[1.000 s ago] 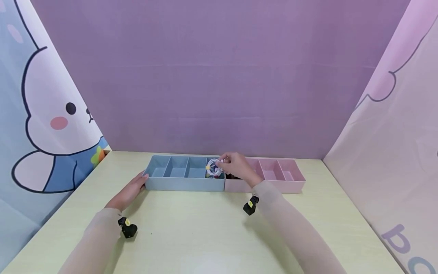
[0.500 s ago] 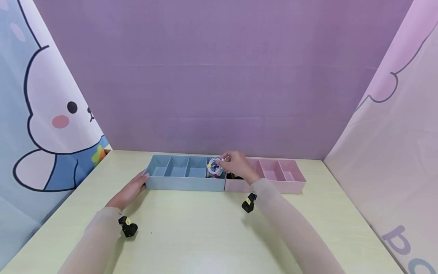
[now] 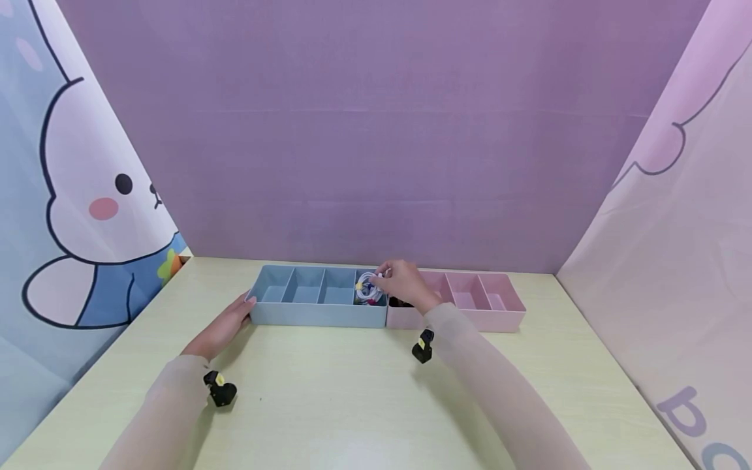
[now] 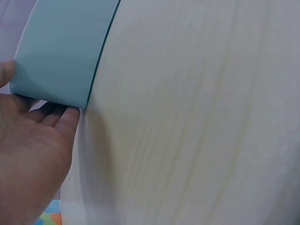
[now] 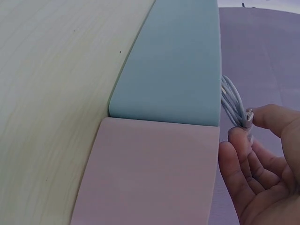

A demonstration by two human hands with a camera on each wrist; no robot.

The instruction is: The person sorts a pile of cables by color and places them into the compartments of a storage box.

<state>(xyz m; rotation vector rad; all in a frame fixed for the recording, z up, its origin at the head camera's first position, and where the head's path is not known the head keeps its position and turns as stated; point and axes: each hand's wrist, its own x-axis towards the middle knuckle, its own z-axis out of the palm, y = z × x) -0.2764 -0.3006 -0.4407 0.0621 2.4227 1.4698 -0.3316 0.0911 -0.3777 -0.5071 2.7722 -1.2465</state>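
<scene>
In the head view, my right hand pinches a coiled white charging cable between thumb and fingers. The coil hangs at the rightmost compartment of the blue divided box, with colourful small items under it. A metal plug pokes out by the thumb in the right wrist view. My left hand grips the left end of the blue box. From the left wrist view, its thumb lies at the top rim, the other fingers along the end wall.
A pink divided box butts against the blue one's right end; dark items lie in its leftmost compartment, partly behind my right hand. Both stand near the back edge of the pale wooden table, before a purple cloth backdrop. Printed cloths hang at both sides.
The white cable coil sinks slightly lower into the blue compartment, and my right wrist shifts a little left. My left hand stays at the box's end.
</scene>
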